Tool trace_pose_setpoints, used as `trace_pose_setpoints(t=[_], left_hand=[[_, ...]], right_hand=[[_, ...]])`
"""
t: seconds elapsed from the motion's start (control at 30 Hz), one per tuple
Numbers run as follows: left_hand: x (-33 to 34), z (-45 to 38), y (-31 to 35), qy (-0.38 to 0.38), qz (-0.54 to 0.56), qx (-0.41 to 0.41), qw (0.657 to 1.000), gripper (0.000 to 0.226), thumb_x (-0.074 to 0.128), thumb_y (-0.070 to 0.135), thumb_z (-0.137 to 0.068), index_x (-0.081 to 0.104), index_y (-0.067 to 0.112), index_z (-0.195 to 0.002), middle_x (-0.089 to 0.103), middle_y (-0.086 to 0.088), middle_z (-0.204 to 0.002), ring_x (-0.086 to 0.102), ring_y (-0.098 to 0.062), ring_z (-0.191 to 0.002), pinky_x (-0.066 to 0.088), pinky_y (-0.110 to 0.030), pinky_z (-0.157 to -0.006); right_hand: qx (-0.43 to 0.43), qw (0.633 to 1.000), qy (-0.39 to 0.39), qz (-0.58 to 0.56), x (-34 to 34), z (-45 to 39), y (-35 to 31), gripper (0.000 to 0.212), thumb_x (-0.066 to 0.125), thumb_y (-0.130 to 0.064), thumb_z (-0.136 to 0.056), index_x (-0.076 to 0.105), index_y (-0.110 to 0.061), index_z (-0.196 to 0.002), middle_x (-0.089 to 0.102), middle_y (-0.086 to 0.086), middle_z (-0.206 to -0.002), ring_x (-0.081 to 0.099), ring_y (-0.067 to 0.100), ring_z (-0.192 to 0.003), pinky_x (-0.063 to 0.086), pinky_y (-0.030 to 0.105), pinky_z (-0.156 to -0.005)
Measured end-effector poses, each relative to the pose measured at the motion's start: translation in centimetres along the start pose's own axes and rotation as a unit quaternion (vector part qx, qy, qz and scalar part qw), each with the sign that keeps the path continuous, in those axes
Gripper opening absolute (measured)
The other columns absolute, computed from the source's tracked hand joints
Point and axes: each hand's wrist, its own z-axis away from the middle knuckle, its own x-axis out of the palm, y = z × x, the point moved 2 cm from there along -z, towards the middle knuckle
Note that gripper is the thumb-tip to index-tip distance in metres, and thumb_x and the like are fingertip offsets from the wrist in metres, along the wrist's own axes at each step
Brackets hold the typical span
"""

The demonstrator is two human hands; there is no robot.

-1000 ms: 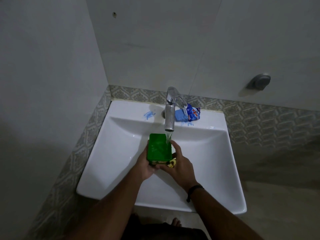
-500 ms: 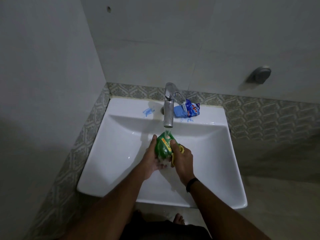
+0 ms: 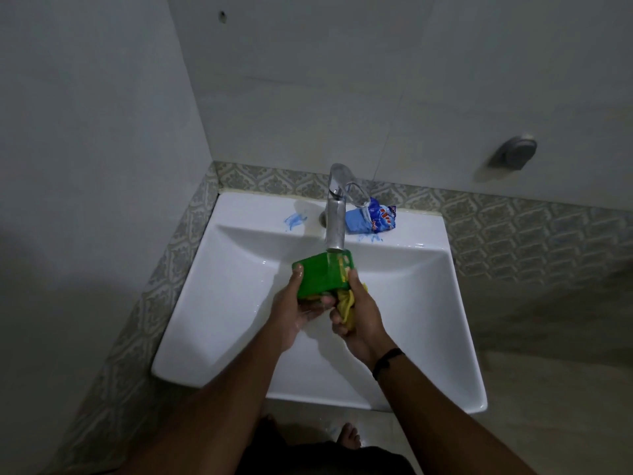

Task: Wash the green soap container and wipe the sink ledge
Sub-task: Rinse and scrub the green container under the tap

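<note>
Container [image 3: 320,274] is looking light, stiff and slippery-wet; left hand [image 3: 294,311] is gripping its edges, right hand [image 3: 356,313] is pinching its end and a cloth [image 3: 346,303].

Dim light fills the corner where I stand. Pale grey walls [image 3: 102,132] meet at upper left of the frame, with a patterned tile band [image 3: 513,234] running below them. A round metal fitting [image 3: 512,153] sits at upper right. The beige floor [image 3: 548,389] shows at lower right.
</note>
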Motion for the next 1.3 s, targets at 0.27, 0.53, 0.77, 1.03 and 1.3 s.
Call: trace_pose_setpoints(t=[0.27, 0.53, 0.77, 1.03, 1.3], left_hand=[[0.5, 0.1, -0.5, -0.038, -0.013, 0.016, 0.999, 0.064, 0.069, 0.043, -0.081, 0.057, 0.001, -0.128, 0.062, -0.024, -0.125, 0.059, -0.039, -0.115, 0.049, -0.046, -0.097], [0.0, 0.1, -0.5, 0.010, 0.052, -0.121, 0.991, 0.074, 0.029, 0.069, -0.091, 0.064, 0.006, -0.105, 0.068, -0.018, -0.094, 0.066, -0.030, -0.081, 0.053, -0.042, -0.075], [-0.4, 0.3, -0.3, -0.007, 0.100, -0.134, 0.986, 0.074, 0.027, 0.066, -0.093, 0.057, 0.005, -0.121, 0.067, -0.019, -0.102, 0.064, -0.031, -0.088, 0.054, -0.039, -0.072], [-0.6, 0.1, -0.4, -0.035, 0.141, -0.139, 0.979, 0.072, 0.032, 0.063, -0.094, 0.059, 0.002, -0.121, 0.069, -0.024, -0.107, 0.069, -0.034, -0.089, 0.059, -0.041, -0.066], [0.1, 0.8, 0.1, -0.118, 0.131, -0.141, 0.974, 0.076, 0.034, 0.073, -0.088, 0.063, 0.011, -0.122, 0.067, -0.018, -0.115, 0.067, -0.031, -0.095, 0.058, -0.039, -0.072]], right_hand=[[0.029, 0.992, 0.034, -0.121, -2.2, -0.2, 1.3, 0.045, 0.041, -0.055, -0.094, 0.063, -0.016, -0.097, 0.067, 0.009, -0.069, 0.043, 0.009, -0.035, 0.026, 0.012, -0.033], [-0.425, 0.652, 0.123, 0.616, -2.0, 0.9, 0.4, 0.021, 0.059, -0.038, -0.084, 0.065, -0.018, -0.084, 0.063, 0.000, -0.076, 0.059, 0.018, -0.062, 0.038, 0.027, -0.047], [-0.503, 0.533, 0.086, 0.675, -2.3, 1.0, 0.0, 0.026, 0.052, -0.040, -0.080, 0.062, -0.017, -0.075, 0.063, 0.002, -0.074, 0.059, 0.023, -0.052, 0.030, 0.022, -0.041], [-0.499, 0.546, 0.057, 0.671, -2.7, 1.4, 0.4, 0.022, 0.056, -0.036, -0.081, 0.063, -0.016, -0.075, 0.064, 0.003, -0.076, 0.059, 0.023, -0.054, 0.036, 0.024, -0.040], [-0.425, 0.603, -0.003, 0.675, -2.6, 1.1, 0.2, 0.035, 0.059, -0.048, -0.083, 0.067, -0.018, -0.102, 0.067, 0.000, -0.095, 0.065, 0.020, -0.074, 0.044, 0.028, -0.054]])
